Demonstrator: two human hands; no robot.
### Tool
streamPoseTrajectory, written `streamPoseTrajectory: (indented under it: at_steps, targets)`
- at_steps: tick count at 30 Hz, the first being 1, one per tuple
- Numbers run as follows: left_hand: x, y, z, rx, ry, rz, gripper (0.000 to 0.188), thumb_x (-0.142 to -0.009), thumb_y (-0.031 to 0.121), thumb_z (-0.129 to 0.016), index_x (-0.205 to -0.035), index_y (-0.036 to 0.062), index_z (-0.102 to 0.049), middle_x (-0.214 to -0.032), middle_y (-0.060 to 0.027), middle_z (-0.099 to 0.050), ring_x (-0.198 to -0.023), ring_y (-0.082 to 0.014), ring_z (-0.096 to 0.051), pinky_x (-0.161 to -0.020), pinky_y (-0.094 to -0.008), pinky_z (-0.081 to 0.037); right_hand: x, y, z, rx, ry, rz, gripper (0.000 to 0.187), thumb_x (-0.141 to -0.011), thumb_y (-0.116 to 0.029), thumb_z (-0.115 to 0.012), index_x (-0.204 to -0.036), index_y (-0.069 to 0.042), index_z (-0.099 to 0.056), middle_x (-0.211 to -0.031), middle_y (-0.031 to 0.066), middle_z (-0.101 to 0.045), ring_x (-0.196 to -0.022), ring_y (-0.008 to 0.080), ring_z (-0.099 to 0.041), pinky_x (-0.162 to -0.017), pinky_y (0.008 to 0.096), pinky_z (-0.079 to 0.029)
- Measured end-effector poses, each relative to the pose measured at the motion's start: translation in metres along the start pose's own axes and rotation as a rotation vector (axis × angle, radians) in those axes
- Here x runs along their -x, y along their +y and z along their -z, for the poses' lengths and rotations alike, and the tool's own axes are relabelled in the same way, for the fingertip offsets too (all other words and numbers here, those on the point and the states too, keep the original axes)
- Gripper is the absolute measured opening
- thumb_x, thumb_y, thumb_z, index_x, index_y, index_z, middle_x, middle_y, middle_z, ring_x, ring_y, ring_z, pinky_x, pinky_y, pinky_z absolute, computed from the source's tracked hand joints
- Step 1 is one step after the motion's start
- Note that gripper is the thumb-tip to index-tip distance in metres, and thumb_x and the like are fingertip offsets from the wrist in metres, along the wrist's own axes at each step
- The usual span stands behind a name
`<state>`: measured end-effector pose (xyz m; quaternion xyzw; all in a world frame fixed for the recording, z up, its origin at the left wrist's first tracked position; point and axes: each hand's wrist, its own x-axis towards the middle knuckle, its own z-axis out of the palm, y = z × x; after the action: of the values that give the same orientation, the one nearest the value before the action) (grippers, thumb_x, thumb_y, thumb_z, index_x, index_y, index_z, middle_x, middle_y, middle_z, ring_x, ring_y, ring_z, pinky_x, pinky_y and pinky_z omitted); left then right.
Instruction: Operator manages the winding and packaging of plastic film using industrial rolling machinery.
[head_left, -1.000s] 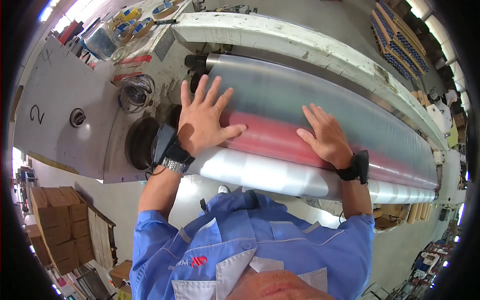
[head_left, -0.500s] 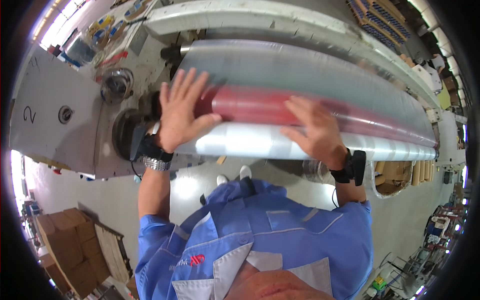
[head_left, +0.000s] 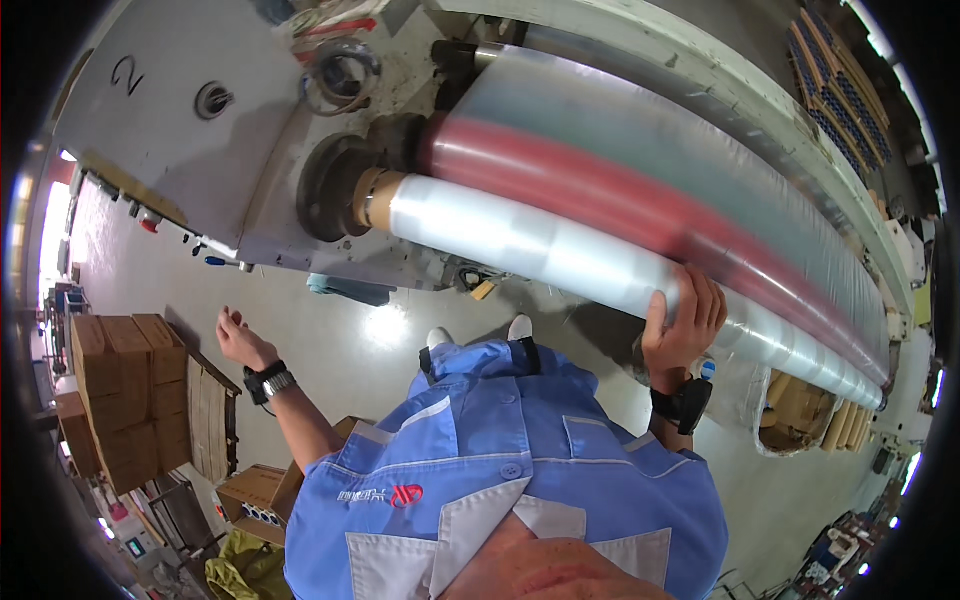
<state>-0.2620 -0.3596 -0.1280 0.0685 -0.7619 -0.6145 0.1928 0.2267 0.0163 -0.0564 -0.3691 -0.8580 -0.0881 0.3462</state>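
Note:
My right hand (head_left: 685, 325) is on a long roll of clear plastic film (head_left: 530, 240), its fingers bent over the top and the thumb on the near side. At the roll's left end a brown cardboard core (head_left: 376, 200) sticks out toward a dark round holder (head_left: 328, 188). Behind the roll lies a red roller (head_left: 570, 185), with a wide sheet of translucent film (head_left: 640, 125) beyond it. Out to the left, away from the machine, my left hand (head_left: 245, 340) hangs over the floor with its fingers curled in; nothing shows in it.
A grey machine cabinet (head_left: 180, 130) stands at the left, with a tape-like ring (head_left: 342, 75) on the ledge beside it. Stacked cartons (head_left: 130, 385) and a wooden pallet (head_left: 210, 420) sit lower left. Below the roll's right part is a plastic-lined container with cardboard tubes (head_left: 795, 415).
My left hand has come off the red roller and swung out to the left, its spread fingers now curled. My right hand has moved from the red roller onto the clear film roll. The view has turned.

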Motion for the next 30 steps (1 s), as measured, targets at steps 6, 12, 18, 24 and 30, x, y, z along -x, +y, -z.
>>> streamPoseTrajectory:
  at_steps: [6, 12, 18, 24, 30]
  targets:
    - [-0.117, -0.055, -0.009, 0.044, -0.096, -0.122, 0.035, -0.098, 0.027, -0.059, -0.121, -0.0001, -0.06, -0.103, -0.0076, -0.064, -0.094, -0.0155, -0.058, -0.083, -0.0301, -0.046, -0.005, -0.047, -0.017, 0.161, 0.018, -0.061, 0.04, -0.089, -0.025, -0.063, -0.121, -0.002, -0.06, -0.127, 0.0143, -0.06, -0.117, 0.0374, -0.055, -0.103, 0.0535, -0.035]
    - [-0.14, -0.042, -0.018, -0.135, -0.256, -0.354, 0.034, -0.1, 0.024, -0.055, -0.122, -0.0014, -0.059, -0.119, -0.0184, -0.064, -0.11, -0.0278, -0.061, -0.095, -0.0374, -0.047, -0.016, -0.101, -0.06, 0.207, 0.208, 0.058, 0.043, -0.096, -0.03, -0.053, -0.12, 0.004, -0.061, -0.12, 0.0213, -0.064, -0.11, 0.0414, -0.06, -0.096, 0.0524, -0.042]
    - [-0.15, -0.043, -0.049, -0.214, -0.187, -0.681, 0.04, -0.09, 0.028, -0.066, -0.124, 0.0065, -0.061, -0.122, -0.0182, -0.06, -0.115, -0.0334, -0.055, -0.1, -0.0434, -0.043, -0.008, -0.094, -0.088, 0.36, 0.217, -0.109, 0.051, -0.103, -0.043, -0.039, -0.132, -0.004, -0.057, -0.134, 0.0154, -0.058, -0.126, 0.0357, -0.052, -0.105, 0.0538, -0.032]
    - [-0.22, -0.024, -0.052, -0.466, -0.356, -1.066, 0.011, -0.091, 0.018, -0.062, -0.099, 0.0105, -0.065, -0.104, -0.0102, -0.061, -0.102, -0.0322, -0.056, -0.092, -0.0449, -0.043, -0.012, -0.115, -0.089, 0.366, 0.231, -0.088, 0.047, -0.104, -0.038, -0.036, -0.133, -0.006, -0.055, -0.136, 0.0143, -0.056, -0.129, 0.0345, -0.049, -0.108, 0.0524, -0.03]
    - [-0.345, -0.071, -0.086, -0.741, -0.057, -0.725, 0.02, -0.095, 0.025, -0.055, -0.087, 0.0086, -0.063, -0.089, -0.01, -0.062, -0.092, -0.0326, -0.058, -0.083, -0.0453, -0.042, 0.0, -0.105, -0.093, 0.409, 0.217, -0.118, 0.049, -0.104, -0.04, -0.034, -0.134, -0.005, -0.054, -0.137, 0.0146, -0.055, -0.13, 0.0351, -0.048, -0.109, 0.0533, -0.028]
